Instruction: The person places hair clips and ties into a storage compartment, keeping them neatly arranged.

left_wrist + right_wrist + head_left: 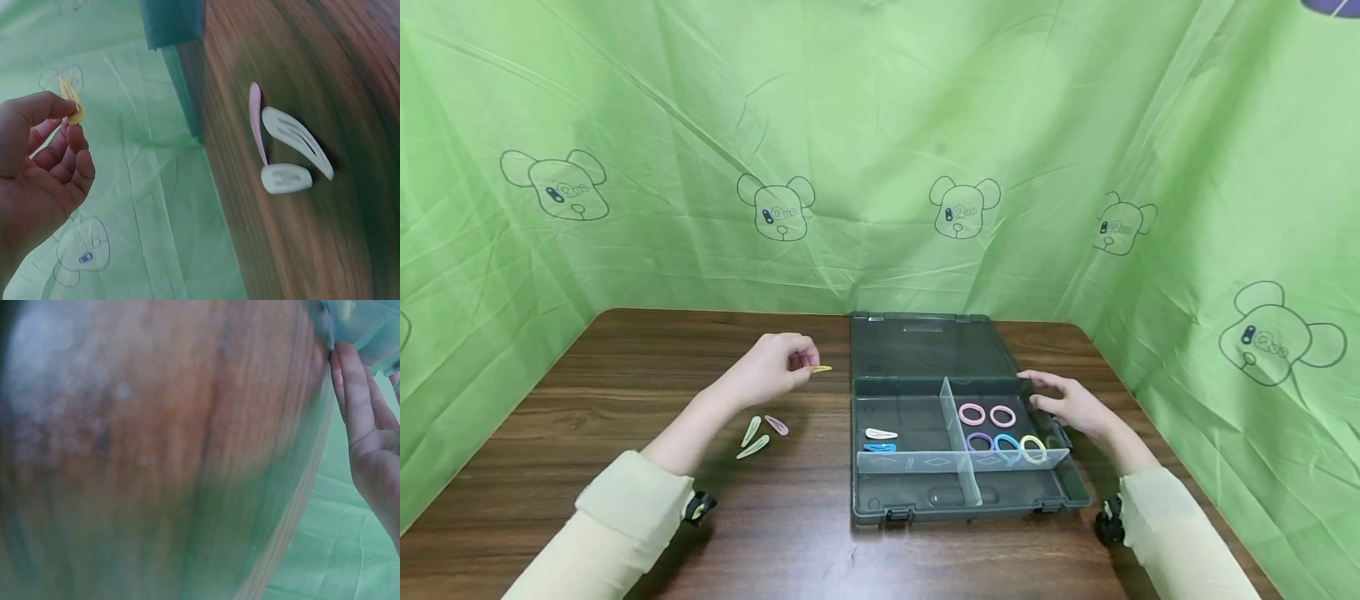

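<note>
Left grip (777,364) pinches a yellow clip (823,368) at ten o'clock from the box (906,410), right grip (1071,407) loose at three; a low, level release looks wisest.

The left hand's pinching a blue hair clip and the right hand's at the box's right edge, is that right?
Not quite: the left wrist view shows the hair clip in the left hand is yellow, not blue. The right hand is indeed at the right edge of the box.

The sleeves (606,529) are pale cream with broad cuffs (640,490) — a small black device (700,508) beside each.
</note>
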The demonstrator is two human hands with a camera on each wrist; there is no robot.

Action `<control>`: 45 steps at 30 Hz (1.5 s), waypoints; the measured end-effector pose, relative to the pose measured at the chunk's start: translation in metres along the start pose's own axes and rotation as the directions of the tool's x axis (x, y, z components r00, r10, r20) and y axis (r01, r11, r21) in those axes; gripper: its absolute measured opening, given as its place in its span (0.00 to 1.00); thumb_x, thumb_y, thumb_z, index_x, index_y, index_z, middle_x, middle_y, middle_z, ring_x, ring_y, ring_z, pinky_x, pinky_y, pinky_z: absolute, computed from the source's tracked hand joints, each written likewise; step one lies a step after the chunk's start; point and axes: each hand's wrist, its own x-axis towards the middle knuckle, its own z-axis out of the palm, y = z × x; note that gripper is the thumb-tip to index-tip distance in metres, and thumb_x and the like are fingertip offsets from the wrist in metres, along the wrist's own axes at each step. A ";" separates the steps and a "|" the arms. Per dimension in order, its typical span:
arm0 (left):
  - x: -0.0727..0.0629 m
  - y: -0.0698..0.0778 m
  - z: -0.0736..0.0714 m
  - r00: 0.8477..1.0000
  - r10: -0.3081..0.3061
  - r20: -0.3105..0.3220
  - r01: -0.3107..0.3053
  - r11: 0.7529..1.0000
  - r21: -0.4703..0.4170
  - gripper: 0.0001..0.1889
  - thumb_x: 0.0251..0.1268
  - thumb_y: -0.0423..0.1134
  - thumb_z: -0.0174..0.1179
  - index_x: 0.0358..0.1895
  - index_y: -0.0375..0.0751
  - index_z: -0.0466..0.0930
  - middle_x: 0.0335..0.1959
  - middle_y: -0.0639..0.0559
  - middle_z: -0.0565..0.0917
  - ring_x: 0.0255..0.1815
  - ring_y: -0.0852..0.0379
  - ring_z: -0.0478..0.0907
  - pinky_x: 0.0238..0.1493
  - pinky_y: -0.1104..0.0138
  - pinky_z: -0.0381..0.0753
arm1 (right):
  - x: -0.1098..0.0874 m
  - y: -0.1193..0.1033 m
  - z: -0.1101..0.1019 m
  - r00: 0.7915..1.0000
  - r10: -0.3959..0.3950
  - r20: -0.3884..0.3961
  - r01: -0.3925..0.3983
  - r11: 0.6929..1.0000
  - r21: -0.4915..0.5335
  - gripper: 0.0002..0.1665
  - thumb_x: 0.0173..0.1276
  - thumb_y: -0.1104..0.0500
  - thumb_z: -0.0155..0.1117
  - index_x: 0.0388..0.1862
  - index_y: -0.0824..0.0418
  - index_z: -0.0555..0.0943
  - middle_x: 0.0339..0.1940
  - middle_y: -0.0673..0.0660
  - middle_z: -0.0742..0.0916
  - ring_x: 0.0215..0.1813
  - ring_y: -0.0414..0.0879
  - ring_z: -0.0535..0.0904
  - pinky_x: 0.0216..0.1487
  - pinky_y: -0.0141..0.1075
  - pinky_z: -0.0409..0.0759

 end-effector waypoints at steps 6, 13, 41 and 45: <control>0.009 0.006 0.011 1.000 0.019 0.010 -0.019 0.999 -0.026 0.06 0.49 0.29 0.58 0.27 0.46 0.79 0.21 0.61 0.76 0.24 0.63 0.72 0.29 0.70 0.73 | 0.000 -0.002 0.000 1.000 -0.004 -0.010 0.004 1.000 -0.012 0.28 0.69 0.62 0.56 0.68 0.58 0.66 0.57 0.69 0.74 0.39 0.46 0.82 0.36 0.41 0.82; 0.017 0.013 0.024 0.999 0.032 0.041 -0.029 0.998 -0.060 0.06 0.52 0.30 0.59 0.26 0.48 0.79 0.20 0.61 0.76 0.24 0.63 0.72 0.29 0.70 0.74 | -0.001 -0.003 0.001 1.000 0.002 0.002 -0.002 1.000 -0.008 0.28 0.70 0.61 0.55 0.68 0.57 0.66 0.58 0.70 0.74 0.43 0.50 0.82 0.38 0.41 0.82; 0.052 0.014 0.082 0.915 0.206 0.346 -0.176 0.978 -0.115 0.06 0.57 0.30 0.61 0.30 0.47 0.82 0.24 0.62 0.79 0.27 0.68 0.74 0.34 0.74 0.76 | 0.000 -0.002 0.000 1.000 -0.001 0.009 0.001 1.000 0.008 0.28 0.69 0.62 0.56 0.68 0.60 0.65 0.55 0.71 0.74 0.40 0.50 0.82 0.35 0.43 0.83; 0.054 0.016 0.084 0.902 0.223 0.368 -0.194 0.974 -0.115 0.06 0.56 0.29 0.62 0.30 0.46 0.82 0.24 0.61 0.80 0.27 0.68 0.74 0.33 0.74 0.76 | 0.000 -0.004 0.000 1.000 0.004 0.006 -0.004 1.000 0.010 0.28 0.69 0.62 0.57 0.68 0.60 0.65 0.55 0.72 0.74 0.40 0.51 0.82 0.35 0.43 0.82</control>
